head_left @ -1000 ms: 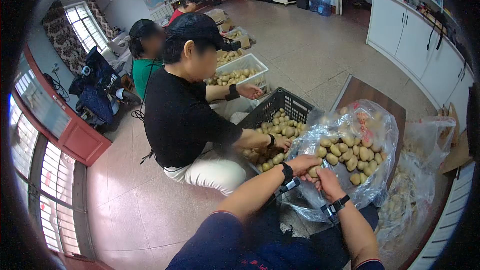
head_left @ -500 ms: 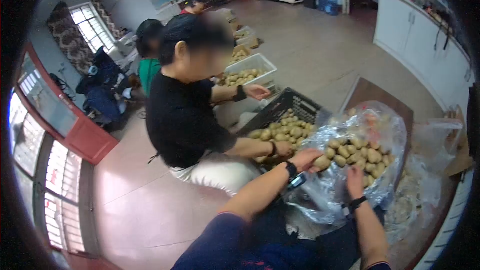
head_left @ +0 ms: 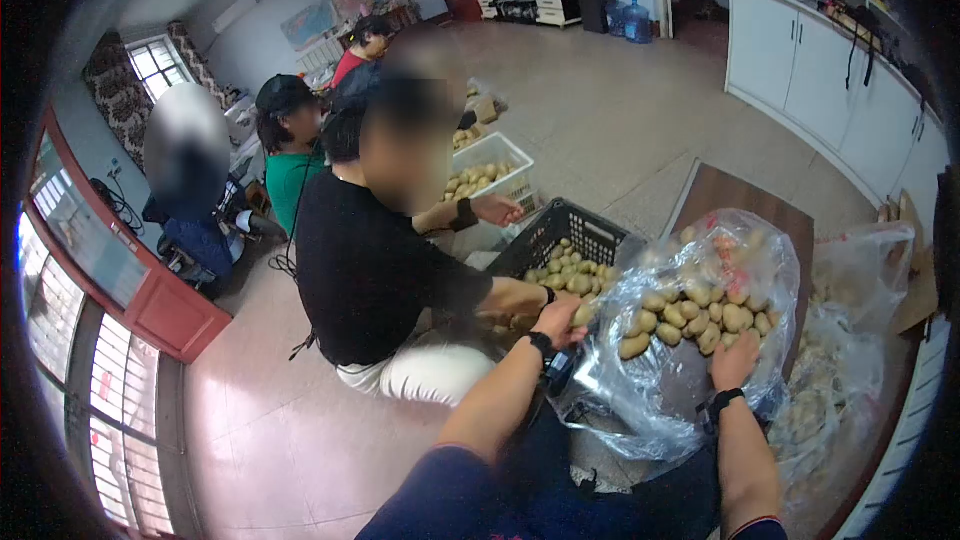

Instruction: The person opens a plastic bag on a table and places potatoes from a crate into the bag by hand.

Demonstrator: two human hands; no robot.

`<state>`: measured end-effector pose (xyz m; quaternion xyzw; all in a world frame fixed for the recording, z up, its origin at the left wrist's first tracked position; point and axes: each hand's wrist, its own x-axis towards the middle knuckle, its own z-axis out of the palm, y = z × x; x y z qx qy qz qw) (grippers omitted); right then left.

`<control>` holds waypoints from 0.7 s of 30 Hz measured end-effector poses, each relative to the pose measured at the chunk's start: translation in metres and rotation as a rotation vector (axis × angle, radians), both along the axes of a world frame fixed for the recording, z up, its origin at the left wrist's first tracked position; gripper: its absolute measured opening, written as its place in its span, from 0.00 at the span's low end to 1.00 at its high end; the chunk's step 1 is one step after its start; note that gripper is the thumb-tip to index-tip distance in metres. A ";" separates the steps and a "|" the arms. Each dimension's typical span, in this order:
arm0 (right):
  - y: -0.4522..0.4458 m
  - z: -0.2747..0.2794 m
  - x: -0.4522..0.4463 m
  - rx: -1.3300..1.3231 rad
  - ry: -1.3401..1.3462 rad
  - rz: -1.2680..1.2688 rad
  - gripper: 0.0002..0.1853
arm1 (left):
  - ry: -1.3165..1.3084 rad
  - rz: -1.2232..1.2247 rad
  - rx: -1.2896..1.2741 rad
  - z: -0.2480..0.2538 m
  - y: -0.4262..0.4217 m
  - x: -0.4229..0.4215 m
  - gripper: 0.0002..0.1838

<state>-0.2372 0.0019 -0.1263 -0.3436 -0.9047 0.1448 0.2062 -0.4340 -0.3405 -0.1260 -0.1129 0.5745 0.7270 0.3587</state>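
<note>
My left hand [head_left: 561, 321] is closed on a potato [head_left: 583, 313] at the right edge of the black crate [head_left: 592, 224], which holds many potatoes. My right hand [head_left: 736, 362] rests at the near right of the potatoes [head_left: 700, 317] in the clear plastic bag [head_left: 640, 410]. Its fingers reach in among them, and whether they grip one is hidden. The bag lies open over a brown board [head_left: 737, 191]. A co-worker's forearm [head_left: 515, 297] reaches into the black crate, close beside my left hand.
A co-worker in a black shirt [head_left: 370, 265] crouches at my left. Beyond are a white crate of potatoes [head_left: 525, 168] and more people. More clear bags [head_left: 835, 370] lie at the right, below white cabinets [head_left: 800, 60]. A red door [head_left: 165, 305] stands at the left.
My left hand has moved left from the bag to the black crate with a potato. My right hand has parted from it and moved right, to the bag's potatoes.
</note>
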 end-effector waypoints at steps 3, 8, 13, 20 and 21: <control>0.010 -0.018 -0.004 0.147 -0.005 -0.033 0.33 | -0.010 0.021 -0.030 0.002 -0.007 -0.002 0.16; -0.004 -0.002 0.004 -0.023 -0.153 -0.141 0.36 | 0.036 0.024 -0.065 -0.005 -0.017 -0.003 0.17; -0.003 -0.016 0.001 0.039 -0.210 -0.094 0.36 | -0.003 0.177 -0.067 -0.047 -0.021 -0.021 0.12; -0.026 -0.012 0.019 -0.038 -0.251 0.115 0.29 | 1.246 -0.793 -1.182 -0.005 -0.042 -0.014 0.11; -0.029 -0.032 0.022 0.031 -0.146 0.129 0.31 | 0.640 -0.430 -0.726 0.000 -0.031 -0.009 0.12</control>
